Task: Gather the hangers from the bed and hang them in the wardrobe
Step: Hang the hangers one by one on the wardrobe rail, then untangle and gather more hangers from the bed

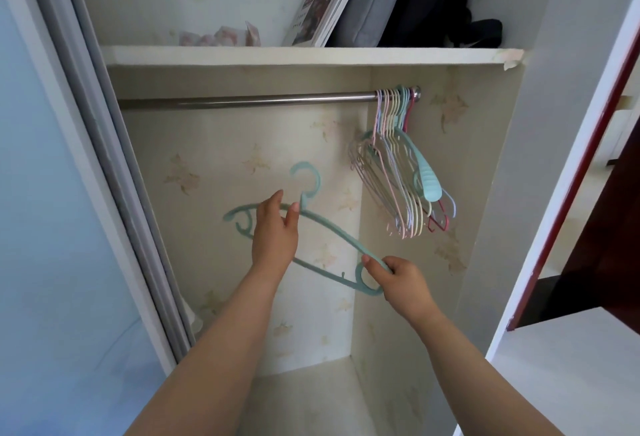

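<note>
I hold a teal plastic hanger [332, 233] inside the open wardrobe, below the metal rail [242, 100]. My left hand [275, 231] grips it just under the hook, fingers and thumb around the top bar. My right hand [398, 278] pinches its right end. The hanger tilts down to the right, and its hook points up. Several pastel hangers [401, 179] hang bunched at the rail's right end, with a teal one in front.
A shelf [311, 55] above the rail carries a calendar, a grey bag and a dark bag. The sliding door frame [114, 158] stands at the left, the wardrobe's side wall [485, 193] at the right. A red-edged door [588, 158] is farther right.
</note>
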### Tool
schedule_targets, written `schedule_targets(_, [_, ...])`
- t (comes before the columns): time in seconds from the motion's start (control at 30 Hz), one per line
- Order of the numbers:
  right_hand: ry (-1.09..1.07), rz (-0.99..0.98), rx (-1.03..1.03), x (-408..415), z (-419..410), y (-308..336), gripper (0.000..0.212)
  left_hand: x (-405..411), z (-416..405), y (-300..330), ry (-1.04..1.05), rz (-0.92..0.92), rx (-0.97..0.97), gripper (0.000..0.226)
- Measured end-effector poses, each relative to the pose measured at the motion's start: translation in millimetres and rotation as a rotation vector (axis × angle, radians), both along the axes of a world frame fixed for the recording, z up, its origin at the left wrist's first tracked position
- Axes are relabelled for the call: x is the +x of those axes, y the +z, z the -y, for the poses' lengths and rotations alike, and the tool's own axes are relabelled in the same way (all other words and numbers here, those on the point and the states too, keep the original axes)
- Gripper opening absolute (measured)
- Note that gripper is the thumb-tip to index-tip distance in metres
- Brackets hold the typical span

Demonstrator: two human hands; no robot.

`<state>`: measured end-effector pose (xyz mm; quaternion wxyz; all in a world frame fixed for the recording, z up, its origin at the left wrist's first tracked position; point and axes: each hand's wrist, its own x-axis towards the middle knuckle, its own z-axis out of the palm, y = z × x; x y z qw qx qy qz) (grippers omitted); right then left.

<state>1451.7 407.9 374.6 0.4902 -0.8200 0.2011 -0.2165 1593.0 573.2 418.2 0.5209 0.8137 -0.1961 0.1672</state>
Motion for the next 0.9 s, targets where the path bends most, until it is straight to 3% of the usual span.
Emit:
schedule_targets(0.23, [-0.136,0.239,-0.004,43.7,19.1,79.2,0.041,8.8,4.8,-3.9,-0.11,-0.107,-0.006,0.027])
schedule_targets(0.37, [-0.124,0.221,-0.011,66.8,24.6,109.1,0.038,11.2,4.3,-4.0,-0.215,-0.196,0.086,0.03])
schedule_targets(0.5, [-0.082,0.087,-0.017,80.2,19.6,112.8,0.035,7.9,2.5,-4.5,-0.256,-0.228,0.17,0.034])
schedule_targets(0.77, [-0.208,0.095,0.079,79.7,22.3,107.1,0.036,3.6,-6.8,-18.7,-0.348,-0.27,0.361,0.033])
schedule_targets(0.9, [-0.208,0.164,0.261,76.8,19.4,97.5,0.033,-1.4,-9.1,-25.1,-0.39,-0.277,0.404,0.036])
